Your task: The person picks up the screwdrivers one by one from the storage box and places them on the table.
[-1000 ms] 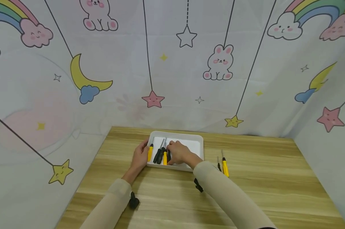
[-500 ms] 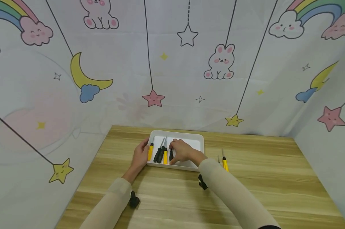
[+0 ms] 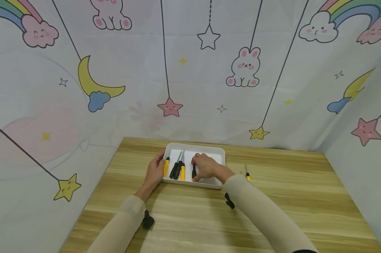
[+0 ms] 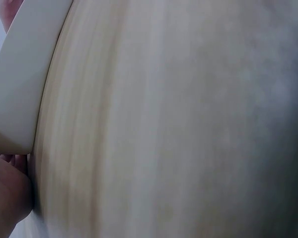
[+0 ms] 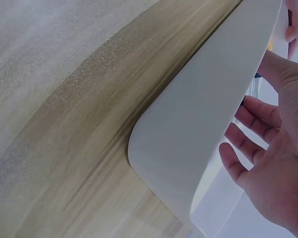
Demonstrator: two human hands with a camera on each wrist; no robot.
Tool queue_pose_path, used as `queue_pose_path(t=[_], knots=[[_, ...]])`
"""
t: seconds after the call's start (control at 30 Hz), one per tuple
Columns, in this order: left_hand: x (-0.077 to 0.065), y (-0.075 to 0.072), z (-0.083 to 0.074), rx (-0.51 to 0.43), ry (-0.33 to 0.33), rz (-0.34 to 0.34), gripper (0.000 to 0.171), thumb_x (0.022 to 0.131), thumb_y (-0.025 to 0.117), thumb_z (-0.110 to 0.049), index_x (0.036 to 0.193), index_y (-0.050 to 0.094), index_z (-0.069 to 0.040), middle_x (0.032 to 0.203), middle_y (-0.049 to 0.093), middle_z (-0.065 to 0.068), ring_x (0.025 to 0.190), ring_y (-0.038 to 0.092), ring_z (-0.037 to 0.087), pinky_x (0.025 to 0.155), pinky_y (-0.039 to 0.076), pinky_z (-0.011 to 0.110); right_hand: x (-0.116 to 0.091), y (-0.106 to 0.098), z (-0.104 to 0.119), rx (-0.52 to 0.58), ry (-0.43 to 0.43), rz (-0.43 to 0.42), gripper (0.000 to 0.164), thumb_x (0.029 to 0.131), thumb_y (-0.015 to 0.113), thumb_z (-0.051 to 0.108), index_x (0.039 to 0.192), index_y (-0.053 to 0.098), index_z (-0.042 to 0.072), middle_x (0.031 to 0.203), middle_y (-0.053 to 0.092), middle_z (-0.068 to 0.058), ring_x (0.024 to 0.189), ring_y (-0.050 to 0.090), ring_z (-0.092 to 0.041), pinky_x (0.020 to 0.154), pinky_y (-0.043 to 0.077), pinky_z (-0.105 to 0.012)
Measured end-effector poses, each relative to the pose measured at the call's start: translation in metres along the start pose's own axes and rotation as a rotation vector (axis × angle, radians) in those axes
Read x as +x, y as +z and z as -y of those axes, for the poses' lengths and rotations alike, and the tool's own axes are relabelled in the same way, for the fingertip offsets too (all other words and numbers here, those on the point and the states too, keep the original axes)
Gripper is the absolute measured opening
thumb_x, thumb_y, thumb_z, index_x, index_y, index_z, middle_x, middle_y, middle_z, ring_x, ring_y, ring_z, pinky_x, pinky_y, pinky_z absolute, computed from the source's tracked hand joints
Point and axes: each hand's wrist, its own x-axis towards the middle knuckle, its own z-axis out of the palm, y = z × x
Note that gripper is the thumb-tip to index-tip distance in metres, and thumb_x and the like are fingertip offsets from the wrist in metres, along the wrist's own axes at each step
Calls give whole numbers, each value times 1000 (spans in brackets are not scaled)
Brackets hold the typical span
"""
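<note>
A white tray (image 3: pixel 218 154) lies near the back of the table. My left hand (image 3: pixel 154 171) grips its left end; in the left wrist view that hand (image 4: pixel 9 191) is cut off beside the tray's corner. Inside the tray, my right hand (image 3: pixel 207 167) pinches a black-handled screwdriver (image 3: pixel 194 172) between thumb and fingers. Left of it lie a yellow screwdriver (image 3: pixel 183 172), two black screwdrivers (image 3: pixel 176 171) and another yellow screwdriver (image 3: pixel 166 167) close to my left hand. From the right wrist, the hand (image 5: pixel 283 144) reaches over the tray wall (image 5: pixel 188 109), which hides most of the screwdriver.
On the wooden table (image 3: pixel 288 196), right of the tray, lies a yellow-and-black screwdriver (image 3: pixel 248 175), its handle partly hidden by my right sleeve (image 3: pixel 266 214). Beside it shows a small tip of something. A patterned cloth wall (image 3: pixel 190 80) stands behind the table.
My right hand has moved rightward inside the tray, carrying the black screwdriver away from the others. The right sleeve now covers more of the tools on the table. My left hand stays put.
</note>
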Motion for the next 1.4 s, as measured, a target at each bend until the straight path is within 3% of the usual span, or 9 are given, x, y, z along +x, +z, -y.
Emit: queue_pose_path(t=[0.47, 1.1, 1.4], knots=[[0, 0, 0, 1, -17, 7, 45, 112, 44, -9, 155, 50, 0, 155, 53, 21, 141, 52, 34, 119, 40, 49, 1, 3, 3, -84, 37, 18, 71, 82, 92, 46, 138, 68, 11, 142, 58, -8, 124, 55, -28, 100, 54, -44], [-2, 2, 1, 14, -14, -1, 44, 111, 45, -8, 154, 51, 1, 154, 54, 23, 138, 55, 35, 117, 42, 51, -2, 4, 2, -30, 0, -18, 67, 82, 91, 45, 132, 67, 8, 127, 60, -6, 114, 56, -24, 99, 53, -40], [-2, 1, 0, 12, 8, -2, 45, 111, 43, -6, 155, 49, 3, 154, 53, 25, 138, 55, 38, 116, 42, 54, -13, -11, 1, 15, -30, -54, 68, 81, 93, 41, 132, 66, 5, 121, 59, -5, 111, 54, -24, 97, 52, -42]])
